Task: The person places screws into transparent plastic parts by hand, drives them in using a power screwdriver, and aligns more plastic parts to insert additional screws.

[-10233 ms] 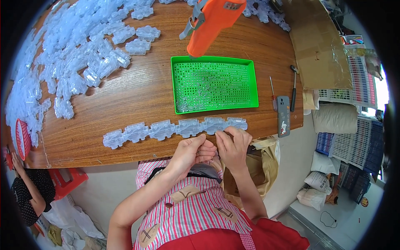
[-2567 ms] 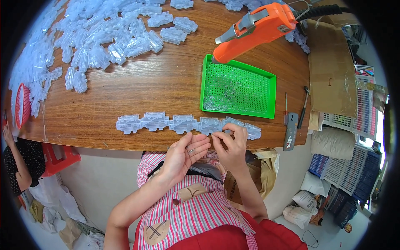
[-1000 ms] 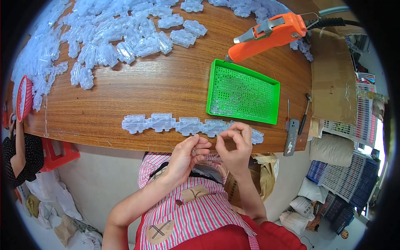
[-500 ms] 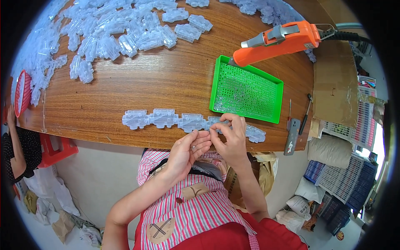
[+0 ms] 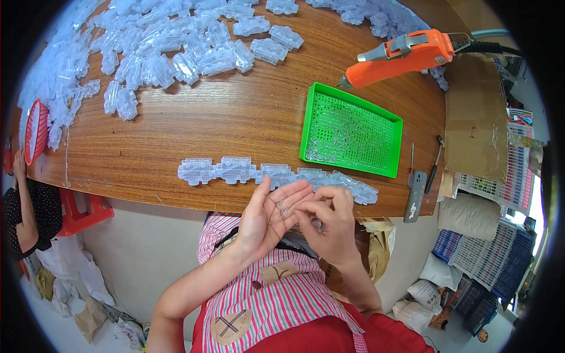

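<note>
My left hand [image 5: 262, 223] is palm up, its fingers stretched out. A few tiny metal screws [image 5: 283, 209] lie on its palm and fingers. Beside them my right hand [image 5: 331, 226] is closed in a pinch over the left fingertips; whatever is between its fingertips is hidden. Just beyond both hands, a row of clear plastic housings [image 5: 236, 170], shaped like small vehicles, lies along the table's near edge. The hands partly cover the middle of this row. Farther back, a green perforated tray [image 5: 304, 138] holds many small screws [image 5: 332, 138].
An orange electric screwdriver [image 5: 391, 67] hangs over the tray's far edge. A phone-like grey object [image 5: 415, 194] and two slim tools lie at the right. Clear plastic parts [image 5: 159, 41] are heaped at the far left near a red basket [image 5: 37, 132]. Another person's arm [image 5: 23, 206] shows there.
My left hand has opened flatter, showing the screws on it. My right hand has drawn back slightly toward me from the row. The view has shifted a little.
</note>
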{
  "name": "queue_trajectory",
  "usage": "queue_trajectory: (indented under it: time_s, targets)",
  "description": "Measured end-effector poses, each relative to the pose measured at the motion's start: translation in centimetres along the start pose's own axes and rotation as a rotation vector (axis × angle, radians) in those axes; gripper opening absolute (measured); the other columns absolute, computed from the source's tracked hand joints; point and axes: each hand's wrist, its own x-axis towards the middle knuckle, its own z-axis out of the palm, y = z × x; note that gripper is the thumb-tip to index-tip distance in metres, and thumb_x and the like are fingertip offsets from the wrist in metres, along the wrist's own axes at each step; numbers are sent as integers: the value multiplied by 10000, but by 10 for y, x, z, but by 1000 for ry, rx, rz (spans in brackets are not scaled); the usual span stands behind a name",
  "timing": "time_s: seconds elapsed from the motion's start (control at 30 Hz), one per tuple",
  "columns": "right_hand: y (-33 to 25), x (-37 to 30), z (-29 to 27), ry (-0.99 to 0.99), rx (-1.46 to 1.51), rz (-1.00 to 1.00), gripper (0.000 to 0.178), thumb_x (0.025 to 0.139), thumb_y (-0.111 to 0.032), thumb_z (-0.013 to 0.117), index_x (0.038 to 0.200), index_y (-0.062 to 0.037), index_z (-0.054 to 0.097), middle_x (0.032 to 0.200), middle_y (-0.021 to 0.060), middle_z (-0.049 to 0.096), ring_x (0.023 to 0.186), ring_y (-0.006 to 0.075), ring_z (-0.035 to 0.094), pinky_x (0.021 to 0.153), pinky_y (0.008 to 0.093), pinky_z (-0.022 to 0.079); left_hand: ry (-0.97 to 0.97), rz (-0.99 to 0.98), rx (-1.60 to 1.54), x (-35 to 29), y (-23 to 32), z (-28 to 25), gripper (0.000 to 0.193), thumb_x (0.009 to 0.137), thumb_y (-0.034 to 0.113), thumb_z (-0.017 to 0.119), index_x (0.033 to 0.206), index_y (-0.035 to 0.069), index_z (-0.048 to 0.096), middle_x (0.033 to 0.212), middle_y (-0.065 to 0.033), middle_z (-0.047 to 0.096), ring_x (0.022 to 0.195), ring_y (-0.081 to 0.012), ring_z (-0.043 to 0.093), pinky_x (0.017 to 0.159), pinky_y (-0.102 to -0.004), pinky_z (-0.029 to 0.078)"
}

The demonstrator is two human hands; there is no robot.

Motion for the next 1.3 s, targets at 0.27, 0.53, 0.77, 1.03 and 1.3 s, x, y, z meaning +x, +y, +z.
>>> queue_trajectory:
  time_s: [0.27,0.53,0.77,1.03,1.3]
  targets:
    - [0,-6,11,7,-148,-192,201,762,-139,727,954,-143,670,1013,14,573,865,225,531,760,377,386,-72,8,47,1,-7,-5,729,1027,546,215,1405,-51,395,1328,-174,561,1188,-229,583,1039,-359,455]
    - [6,0,6,52,-155,-75,166,793,-121,693,946,-97,634,1009,41,571,885,243,533,761,385,382,58,76,348,-4,-8,-7,393,1033,318,466,1180,-33,565,1130,-126,646,1025,-172,646,936,-305,524]
    - [6,-6,12,83,-207,-86,139,794,-141,705,924,-96,686,994,40,583,894,236,542,765,379,381,61,87,372,-2,-11,-19,277,992,257,571,1039,-2,654,967,-88,691,896,-136,679,844,-263,565]
    - [1,-8,18,147,-100,41,151,732,-80,753,879,-99,723,961,61,556,823,228,500,754,346,396,104,85,375,1,-11,-12,292,1024,280,508,946,35,646,927,-66,693,839,-118,676,765,-255,566]
    - [7,-3,24,120,-70,-1,143,724,-52,735,842,-72,658,983,68,563,864,255,523,768,380,413,160,124,523,0,-13,-17,306,1019,293,522,945,20,638,846,-49,682,746,-103,658,719,-228,549]
